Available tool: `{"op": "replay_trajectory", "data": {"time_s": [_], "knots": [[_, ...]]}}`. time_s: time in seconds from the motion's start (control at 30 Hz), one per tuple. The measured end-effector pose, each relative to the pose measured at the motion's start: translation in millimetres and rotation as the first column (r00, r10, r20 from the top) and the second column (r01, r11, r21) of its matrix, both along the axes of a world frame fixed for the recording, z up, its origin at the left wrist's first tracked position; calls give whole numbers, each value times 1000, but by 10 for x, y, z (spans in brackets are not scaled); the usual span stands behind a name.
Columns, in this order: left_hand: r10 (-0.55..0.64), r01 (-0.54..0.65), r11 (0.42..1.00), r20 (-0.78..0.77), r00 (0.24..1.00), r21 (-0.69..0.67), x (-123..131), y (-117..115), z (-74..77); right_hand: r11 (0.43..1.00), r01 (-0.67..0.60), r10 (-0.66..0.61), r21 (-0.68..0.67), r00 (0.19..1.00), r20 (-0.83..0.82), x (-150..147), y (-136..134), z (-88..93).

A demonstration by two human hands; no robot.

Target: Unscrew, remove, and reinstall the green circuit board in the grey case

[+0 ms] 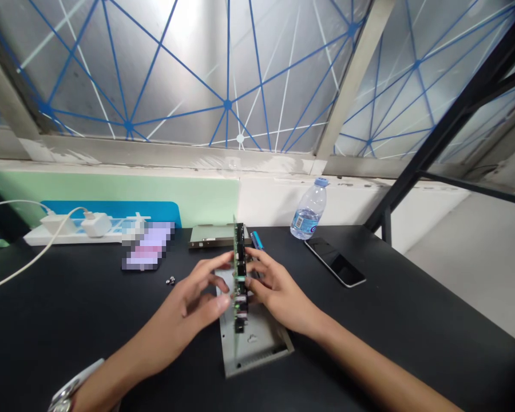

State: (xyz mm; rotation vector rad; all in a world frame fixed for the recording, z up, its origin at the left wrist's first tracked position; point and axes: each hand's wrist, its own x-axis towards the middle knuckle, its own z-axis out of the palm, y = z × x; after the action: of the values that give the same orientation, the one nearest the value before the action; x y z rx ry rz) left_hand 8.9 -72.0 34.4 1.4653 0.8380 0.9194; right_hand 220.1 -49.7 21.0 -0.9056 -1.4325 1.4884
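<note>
A green circuit board [239, 269] stands on edge above a grey metal case [257, 343] that lies flat on the black table [68, 320]. My left hand [197, 300] grips the board from the left, fingers and thumb pressed on its side. My right hand [274, 286] holds it from the right, fingers curled against it. A blue pen-like tool [257, 240] lies just behind my right fingers.
A flat grey drive [210, 234] lies behind the board. A water bottle [309, 210] and a dark phone [335, 262] are at the right. A white power strip with chargers [68, 229] and cables is at the left. Small screws [170, 280] lie near my left hand.
</note>
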Motion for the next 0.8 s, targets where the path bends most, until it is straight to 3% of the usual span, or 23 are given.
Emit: {"op": "replay_trajectory", "data": {"time_s": [0.13, 0.37, 0.47, 0.6, 0.7, 0.8], "knots": [[101, -95, 994, 119, 988, -57, -9, 87, -44, 996, 42, -41, 81, 999, -5, 26, -18, 1], [-45, 96, 971, 227, 973, -219, 55, 22, -36, 944, 120, -152, 307, 985, 80, 22, -33, 2], [-113, 183, 947, 259, 959, -264, 39, -5, -46, 887, 143, -209, 440, 972, 105, 21, -32, -23], [-198, 250, 927, 201, 959, -280, -16, 3, -33, 767, 166, -273, 620, 959, 81, 39, -33, -69], [-236, 263, 915, 124, 964, -304, -29, 3, 12, 708, 160, -283, 688, 957, 69, 53, -46, -79], [-265, 267, 933, 41, 963, -243, -10, -2, 22, 667, 134, -309, 733, 945, 109, 65, -67, -28]]}}
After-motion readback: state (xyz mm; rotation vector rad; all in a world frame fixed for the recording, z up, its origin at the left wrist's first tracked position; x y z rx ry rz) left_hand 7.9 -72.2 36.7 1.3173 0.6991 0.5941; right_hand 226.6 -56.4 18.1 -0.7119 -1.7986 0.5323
